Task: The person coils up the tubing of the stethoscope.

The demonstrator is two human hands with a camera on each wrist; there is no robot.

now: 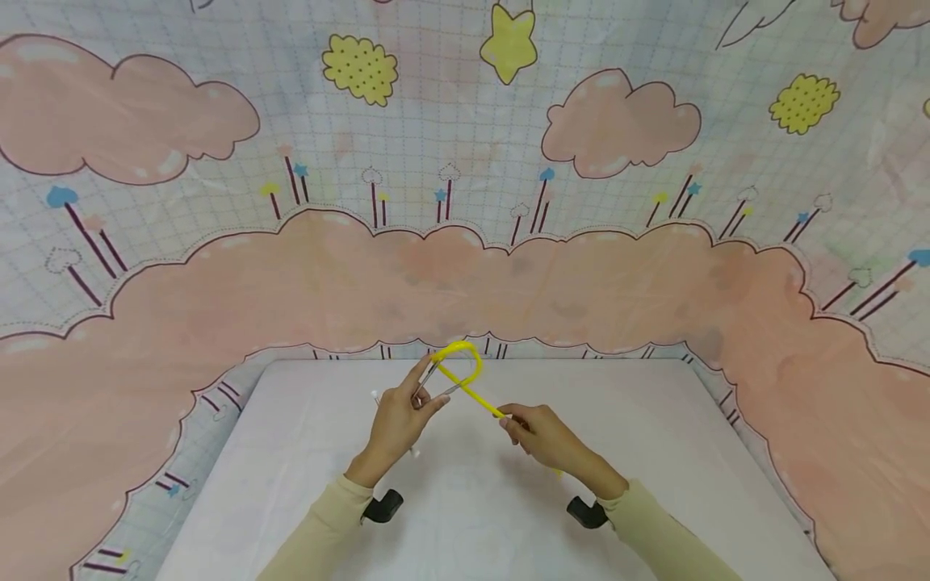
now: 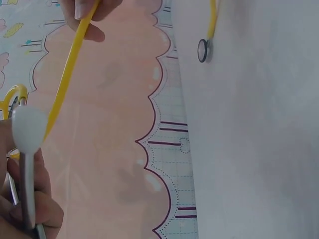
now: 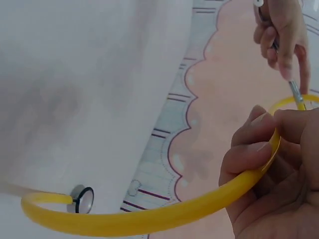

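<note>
A stethoscope with yellow tubing is held up over the table between both hands. My left hand grips its metal ear tubes, and a white ear tip shows large in the left wrist view. Beyond the fingers, the tubing bends into a loop at the top. Lower down the tube, my right hand pinches it between thumb and fingers. From there the free end curves down to the round chest piece, which appears close over the white tabletop.
The white table spreads below both hands. Behind it hangs a cloth backdrop printed with pink clouds and stars. A black wrist piece shows at the left sleeve and another at the right sleeve.
</note>
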